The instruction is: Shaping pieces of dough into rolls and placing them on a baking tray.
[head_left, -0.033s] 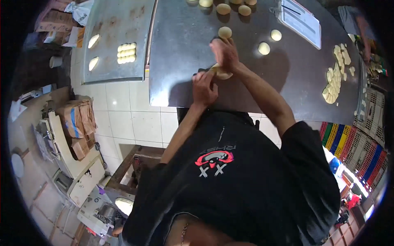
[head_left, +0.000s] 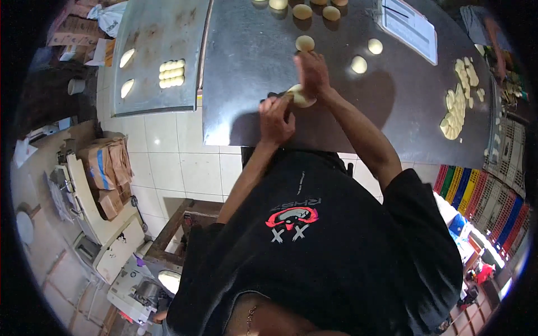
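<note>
On the dark metal table (head_left: 252, 61), a flattened piece of pale dough (head_left: 304, 102) lies between my hands. My left hand (head_left: 276, 119) has its fingers bent and closed on the dough's left edge. My right hand (head_left: 314, 73) has its heel against the dough's upper right side, with its fingers stretched out away from me. Just beyond those fingertips sits a round dough ball (head_left: 305, 43). Two more balls, a nearer one (head_left: 359, 64) and a farther one (head_left: 375, 46), rest to the right.
Several dough balls (head_left: 302, 12) stand at the far edge. A clipboard (head_left: 412, 31) lies at the far right, and a heap of dough pieces (head_left: 457, 109) at the right. To the left, a metal tray (head_left: 145, 45) carries a block of joined dough rolls (head_left: 172, 74) and two shaped pieces.
My right hand has shifted slightly to the right over the dough. My left hand stays at the dough's left edge. The other things have kept their places.
</note>
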